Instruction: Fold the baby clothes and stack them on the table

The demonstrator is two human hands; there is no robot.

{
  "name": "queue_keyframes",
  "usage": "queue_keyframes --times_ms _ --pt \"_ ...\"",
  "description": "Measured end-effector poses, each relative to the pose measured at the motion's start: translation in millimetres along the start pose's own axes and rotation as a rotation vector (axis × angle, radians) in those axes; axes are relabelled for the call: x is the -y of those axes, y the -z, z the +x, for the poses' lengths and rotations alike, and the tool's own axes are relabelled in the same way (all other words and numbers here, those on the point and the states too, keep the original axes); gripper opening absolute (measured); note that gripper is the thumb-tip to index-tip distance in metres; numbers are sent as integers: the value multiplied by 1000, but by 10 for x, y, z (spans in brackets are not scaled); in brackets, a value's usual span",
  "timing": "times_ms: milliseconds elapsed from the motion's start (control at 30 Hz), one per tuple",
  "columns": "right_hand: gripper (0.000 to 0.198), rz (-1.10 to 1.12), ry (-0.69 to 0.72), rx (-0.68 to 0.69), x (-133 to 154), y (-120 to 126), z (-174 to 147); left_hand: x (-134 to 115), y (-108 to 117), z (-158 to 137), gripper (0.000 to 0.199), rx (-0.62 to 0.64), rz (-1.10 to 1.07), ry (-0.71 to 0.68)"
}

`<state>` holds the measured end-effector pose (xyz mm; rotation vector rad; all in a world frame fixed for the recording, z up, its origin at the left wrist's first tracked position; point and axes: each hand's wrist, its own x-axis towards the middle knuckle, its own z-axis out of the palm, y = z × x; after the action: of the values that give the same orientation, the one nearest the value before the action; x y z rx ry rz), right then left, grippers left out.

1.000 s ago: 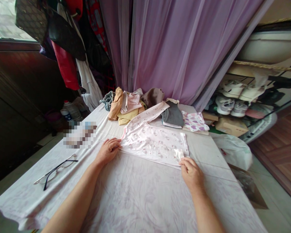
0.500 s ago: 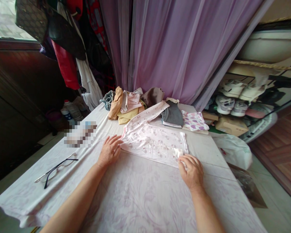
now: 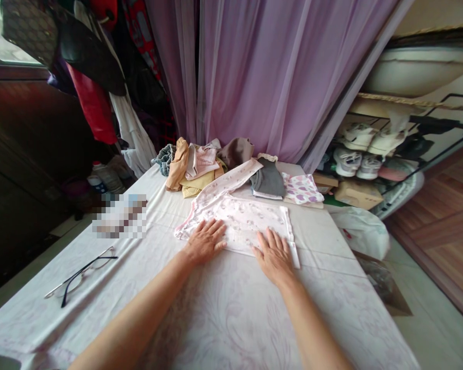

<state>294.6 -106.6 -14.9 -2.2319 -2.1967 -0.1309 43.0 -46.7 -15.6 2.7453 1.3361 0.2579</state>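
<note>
A small pale pink patterned shirt (image 3: 241, 213) lies on the cloth-covered table (image 3: 216, 313), one long sleeve stretched toward the back. My left hand (image 3: 206, 240) rests flat on its near left part, fingers spread. Flat on the near right part lies my right hand (image 3: 274, 253), its fingers also apart. Neither hand grips the fabric. Parts of the shirt's near edge are hidden under both hands.
Behind the shirt are a heap of clothes (image 3: 198, 169), dark grey folded clothing (image 3: 268, 180) and a heart-print cloth (image 3: 301, 189). Eyeglasses (image 3: 79, 277) lie at the left near a blurred-out item (image 3: 119, 216). A purple curtain (image 3: 250, 77) hangs behind; shoes (image 3: 357, 162) stand on a rack at right.
Both hands have moved inward from the shirt's ends onto its near part and now lie flat. The shirt's near edge lies flatter, and the bunched white bit at right is gone from view.
</note>
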Motion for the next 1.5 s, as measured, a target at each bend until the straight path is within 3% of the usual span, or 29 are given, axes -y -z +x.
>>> queue_keyframes --times_ms 167,300,533,667,1067,1400,1500 --pt "55 -22 -68 24 -51 -23 -56 0 71 26 54 10 -23 41" --pt "54 1 -39 -43 -61 -62 -64 -130 121 179 46 -37 -27 49" --pt "54 35 -33 -89 -77 -101 -66 -314 -100 425 54 -35 -63 -28" --pt "55 39 -36 -69 -82 -92 -69 -145 -118 325 57 -26 -41 -3" --pt "55 20 -30 -101 -90 -116 -77 352 108 -64 63 1 -1 42" --pt "52 62 -53 -73 -70 -52 -68 409 79 -90 55 -56 -21 43" --pt "46 83 -43 -129 -46 5 -80 481 159 -184 45 -155 -54 82"
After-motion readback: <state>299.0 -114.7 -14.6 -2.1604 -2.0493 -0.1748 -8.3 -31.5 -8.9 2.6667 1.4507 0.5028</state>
